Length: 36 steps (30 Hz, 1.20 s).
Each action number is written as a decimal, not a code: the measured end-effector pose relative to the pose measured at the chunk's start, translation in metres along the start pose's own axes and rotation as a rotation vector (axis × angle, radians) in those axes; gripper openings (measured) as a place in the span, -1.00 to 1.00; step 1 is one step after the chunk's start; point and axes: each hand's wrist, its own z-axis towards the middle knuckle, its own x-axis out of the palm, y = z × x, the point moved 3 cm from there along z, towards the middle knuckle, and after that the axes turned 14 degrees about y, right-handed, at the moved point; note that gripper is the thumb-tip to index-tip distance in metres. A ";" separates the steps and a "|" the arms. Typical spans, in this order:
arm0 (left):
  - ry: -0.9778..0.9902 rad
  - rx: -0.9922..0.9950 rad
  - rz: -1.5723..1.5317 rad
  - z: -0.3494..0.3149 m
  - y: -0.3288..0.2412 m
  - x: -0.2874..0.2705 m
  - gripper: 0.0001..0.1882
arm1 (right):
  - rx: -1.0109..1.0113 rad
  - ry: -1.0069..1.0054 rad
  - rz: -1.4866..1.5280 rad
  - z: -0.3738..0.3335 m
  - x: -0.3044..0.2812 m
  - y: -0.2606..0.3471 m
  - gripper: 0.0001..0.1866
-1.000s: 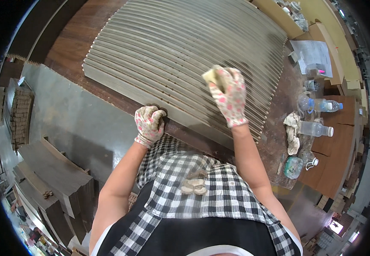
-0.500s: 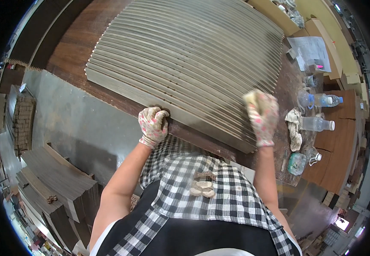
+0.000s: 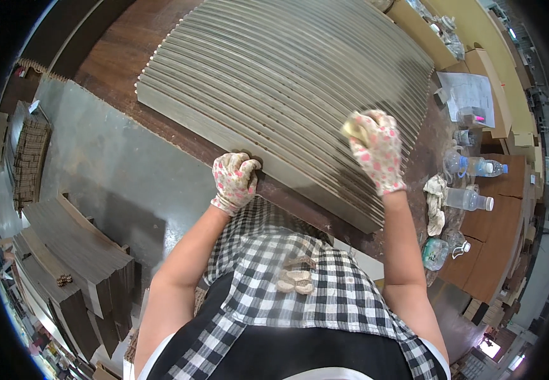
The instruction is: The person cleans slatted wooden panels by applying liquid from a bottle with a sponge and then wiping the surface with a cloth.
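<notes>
A row of long grey-brown strips [image 3: 274, 88], laid side by side like a ridged panel, covers the dark brown table [image 3: 173, 133]. Above the strips at the right is my right hand [image 3: 379, 152], in a white glove with pink dots, closed on a pale yellow sponge-like pad [image 3: 355, 128]. Whether the pad touches the strips I cannot tell. My left hand [image 3: 234, 182], gloved alike, rests with curled fingers at the near edge of the strips. Something dark shows by its fingertips, but what it holds, if anything, is hidden.
Along the table's right side stand several plastic bottles [image 3: 468, 199], with a crumpled whitish cloth [image 3: 435, 204] beside them. A paper sheet [image 3: 466, 95] lies farther back, near cardboard boxes [image 3: 488, 82]. Stacked grey panels [image 3: 78, 253] stand on the floor at lower left.
My right hand has moved away from me and slightly left over the strips with the pad. My left hand stays at the near edge. The whole view has shifted a little.
</notes>
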 end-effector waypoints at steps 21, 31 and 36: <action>0.021 0.016 -0.004 0.003 0.002 0.004 -0.63 | -0.245 -0.195 0.213 0.091 0.053 0.106 -0.65; -0.001 0.008 -0.033 0.000 0.001 0.000 -0.65 | 0.287 -0.003 0.047 -0.093 -0.006 -0.034 -0.60; 0.021 0.011 -0.002 0.000 0.002 0.004 -0.65 | 0.157 -0.139 0.179 -0.030 0.015 0.044 -0.62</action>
